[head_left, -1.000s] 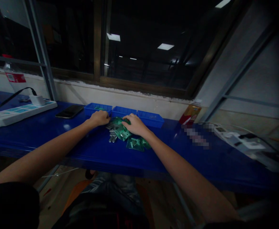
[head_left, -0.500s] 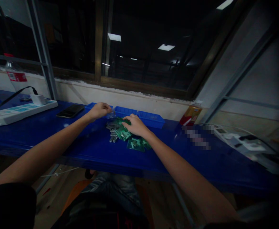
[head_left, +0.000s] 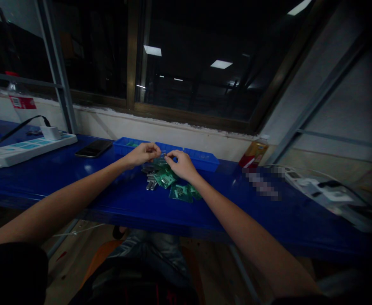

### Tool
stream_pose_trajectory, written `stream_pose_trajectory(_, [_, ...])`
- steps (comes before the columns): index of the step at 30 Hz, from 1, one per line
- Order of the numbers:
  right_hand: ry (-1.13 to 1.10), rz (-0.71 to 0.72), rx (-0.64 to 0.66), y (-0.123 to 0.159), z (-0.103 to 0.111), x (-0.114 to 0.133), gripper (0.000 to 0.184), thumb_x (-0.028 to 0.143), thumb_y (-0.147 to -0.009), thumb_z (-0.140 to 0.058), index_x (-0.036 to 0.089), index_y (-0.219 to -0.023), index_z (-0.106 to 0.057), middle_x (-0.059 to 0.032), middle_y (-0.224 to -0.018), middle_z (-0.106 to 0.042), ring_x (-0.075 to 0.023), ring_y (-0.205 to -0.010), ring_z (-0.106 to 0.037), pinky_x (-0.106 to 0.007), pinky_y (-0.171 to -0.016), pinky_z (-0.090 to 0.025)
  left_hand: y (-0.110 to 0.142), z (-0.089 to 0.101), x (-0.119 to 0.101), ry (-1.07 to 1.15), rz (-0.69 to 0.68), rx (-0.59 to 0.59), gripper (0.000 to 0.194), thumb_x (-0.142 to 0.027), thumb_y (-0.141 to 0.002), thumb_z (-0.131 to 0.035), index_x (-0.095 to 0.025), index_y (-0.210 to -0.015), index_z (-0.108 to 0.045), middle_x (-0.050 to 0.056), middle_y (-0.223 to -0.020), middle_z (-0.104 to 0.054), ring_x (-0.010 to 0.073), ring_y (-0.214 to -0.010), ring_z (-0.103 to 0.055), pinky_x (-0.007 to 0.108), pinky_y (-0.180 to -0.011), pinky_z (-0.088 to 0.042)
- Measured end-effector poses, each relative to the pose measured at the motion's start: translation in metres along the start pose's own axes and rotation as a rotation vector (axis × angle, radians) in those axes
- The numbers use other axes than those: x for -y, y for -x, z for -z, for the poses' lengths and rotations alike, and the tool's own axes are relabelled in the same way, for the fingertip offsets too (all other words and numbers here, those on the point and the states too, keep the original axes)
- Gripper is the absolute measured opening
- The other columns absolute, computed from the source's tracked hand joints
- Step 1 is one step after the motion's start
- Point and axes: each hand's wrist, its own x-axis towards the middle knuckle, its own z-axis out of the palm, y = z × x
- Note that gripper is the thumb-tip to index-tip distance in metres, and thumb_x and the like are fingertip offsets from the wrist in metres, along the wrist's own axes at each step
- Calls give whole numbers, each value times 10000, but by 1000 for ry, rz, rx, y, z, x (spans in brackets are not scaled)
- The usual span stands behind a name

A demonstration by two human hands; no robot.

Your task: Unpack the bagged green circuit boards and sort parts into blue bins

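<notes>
Right now, in the head view, you have your left hand (head_left: 146, 154) raised over the back of the pile, its thumb and fingertips pinched together on a small clear plastic piece (head_left: 163, 153). Your right hand (head_left: 182, 164) comes in from the other side with its fingers curled and its thumb close to the forefinger, right by that piece; whether it grips the piece too, you cannot tell from here.

Just below your hands, translucent green plastic packets (head_left: 180, 191) lie in a loose, overlapping heap on the glossy blue table (head_left: 122, 192). Short silver metal cylinders (head_left: 151, 182) sit at the left edge of the heap, near the packets.

Behind your hands, three shallow blue plastic trays (head_left: 201, 160) stand in a row along the wall; the left one has something green in it. To your left are a dark flat phone (head_left: 93, 148) and a long white power strip (head_left: 29, 151) with a white plug in it. To your right, a red and gold carton (head_left: 253, 153) stands near the wall.
</notes>
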Motion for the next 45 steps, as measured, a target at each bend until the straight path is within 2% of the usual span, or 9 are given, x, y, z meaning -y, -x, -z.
stream_pose_trajectory(5, [-189,-61,-14,0,-1,1,170,272,-791,-474,165,-802,-607,-12,-731,-622,-132,-691,-552,-254,-660,-397,3,-3,-5,81,28,2,175,-316,-746,-573,-177,-823,-501,9,-702,-582,79,-552,-524,205,-506,-395])
stream_pose_trajectory(9, [-135,-42,-23,1,-2,2,178,260,-781,-453,166,-765,-603,18,-613,-562,-110,-576,-502,-227,-587,-364,4,-6,-5,41,50,44,210,-345,-758,-562,-170,-849,-491,29,-748,-607,93,-566,-547,220,-519,-408])
stream_pose_trajectory(17, [9,76,-22,3,-2,3,171,206,-758,-433,175,-776,-599,10,-611,-557,-113,-566,-483,-230,-569,-338,2,-9,-8,-283,-178,-40,236,-347,-763,-539,-140,-862,-597,16,-723,-605,120,-690,-542,255,-668,-408])
stream_pose_trajectory(25, [-186,-76,-40,1,-5,0,189,267,-760,-473,151,-831,-604,5,-641,-566,-108,-569,-497,-238,-587,-379,1,-7,-9,-165,-131,-147,217,-334,-756,-545,-124,-781,-593,47,-758,-623,127,-706,-544,274,-705,-420])
stream_pose_trajectory(32, [-279,-30,-92,0,-8,-1,172,317,-766,-519,165,-725,-586,10,-647,-563,-108,-599,-495,-239,-594,-378,-2,-7,-8,-166,-151,-107,193,-299,-754,-536,-115,-783,-586,35,-742,-604,119,-706,-530,258,-702,-408])
stream_pose_trajectory(36, [-117,40,-165,1,-3,1,138,273,-775,-516,171,-715,-587,-8,-675,-569,-124,-626,-511,-251,-607,-381,-3,-7,-7,-158,-59,-118,154,-252,-709,-585,-122,-790,-589,23,-746,-600,113,-701,-523,249,-702,-405])
stream_pose_trajectory(39, [72,131,-218,3,5,3,123,249,-787,-511,180,-730,-595,-24,-703,-570,-143,-666,-517,-266,-633,-385,-1,-7,-8,-119,161,-167,236,-358,-755,-556,-126,-725,-586,19,-674,-566,110,-616,-488,242,-596,-385])
stream_pose_trajectory(42, [178,197,-248,4,10,5,125,227,-804,-490,187,-779,-606,-35,-737,-569,-158,-715,-526,-280,-668,-398,2,-8,-14,114,371,-127,466,-518,-828,-403,-123,-653,-576,25,-596,-517,107,-528,-455,250,-513,-355])
stream_pose_trajectory(45, [210,253,-248,6,9,7,139,183,-797,-476,196,-812,-613,-42,-772,-549,-171,-780,-530,-297,-719,-415,3,-11,-19,325,369,-42,400,-485,-812,-476,-125,-669,-577,23,-601,-526,93,-508,-457,241,-502,-353])
